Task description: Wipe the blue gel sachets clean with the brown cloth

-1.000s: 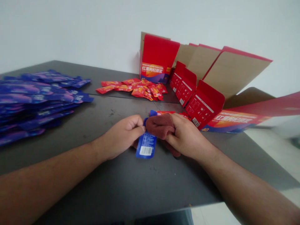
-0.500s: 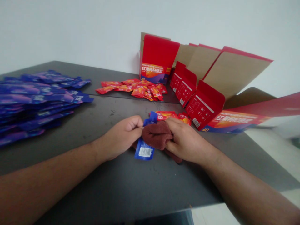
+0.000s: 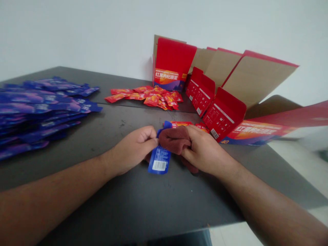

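A blue sachet [image 3: 160, 160] with a white barcode label is pinched at its left edge by my left hand [image 3: 138, 148], fingers closed. My right hand [image 3: 202, 147] is closed around a folded brown cloth [image 3: 175, 139], which lies over the upper middle of the sachet and hides part of it. Some brown cloth also shows beside my left fingertips. Just beyond my hands, red sachets [image 3: 181, 123] lie on the dark table [image 3: 143, 208], partly covered by the cloth and my right hand.
On the left is a large pile of blue sachets [image 3: 46, 106]. Red sachets [image 3: 151, 96] lie in a heap at the back, before an upright red box [image 3: 174, 65]. Several open red boxes [image 3: 224, 114] stand at the right, flaps raised. A white wall [image 3: 89, 34] is behind the table.
My right hand and the brown cloth have shifted slightly up and to the right over the sachet, uncovering more of its printed back. My left hand has stayed almost still.
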A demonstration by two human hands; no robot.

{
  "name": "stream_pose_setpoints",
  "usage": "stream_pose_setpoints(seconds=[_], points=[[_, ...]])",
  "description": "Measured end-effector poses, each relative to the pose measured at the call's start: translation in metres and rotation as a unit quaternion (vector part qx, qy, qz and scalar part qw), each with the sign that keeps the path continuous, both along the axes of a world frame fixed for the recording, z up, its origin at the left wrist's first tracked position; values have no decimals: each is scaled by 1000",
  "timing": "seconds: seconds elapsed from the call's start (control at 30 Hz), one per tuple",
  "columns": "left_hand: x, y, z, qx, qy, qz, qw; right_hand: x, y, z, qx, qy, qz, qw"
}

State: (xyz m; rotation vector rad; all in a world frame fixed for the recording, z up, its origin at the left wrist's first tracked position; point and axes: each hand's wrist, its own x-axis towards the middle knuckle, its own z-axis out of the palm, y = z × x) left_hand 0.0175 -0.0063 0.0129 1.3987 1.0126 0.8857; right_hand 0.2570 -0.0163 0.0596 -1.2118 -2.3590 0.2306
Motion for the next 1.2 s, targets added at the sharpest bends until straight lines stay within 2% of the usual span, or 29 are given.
stream_pose_setpoints(seconds=[0.17,0.33,0.47,0.63,0.8,0.97,1.2], points=[[-1,1,-1,5,6,1,1000,1,-1,0,-16,-25,20,999],[-1,0,-1,5,-3,-4,1000,0,0,-1,-3,2,-4,1000],[-1,1,-2,6,0,1,1000,0,1,0,-31,-24,24,999],[-1,1,-4,9,-15,-7,1000,0,1,1,-16,0,-10,1000],[-2,1,-5,10,-3,-4,1000,0,1,1,-32,-14,16,999],[-1,1,-5,9,-13,-9,1000,0,2,2,-14,-2,-16,1000],[-1,1,-4,10,5,0,1000,1,1,2,-35,-25,17,999]])
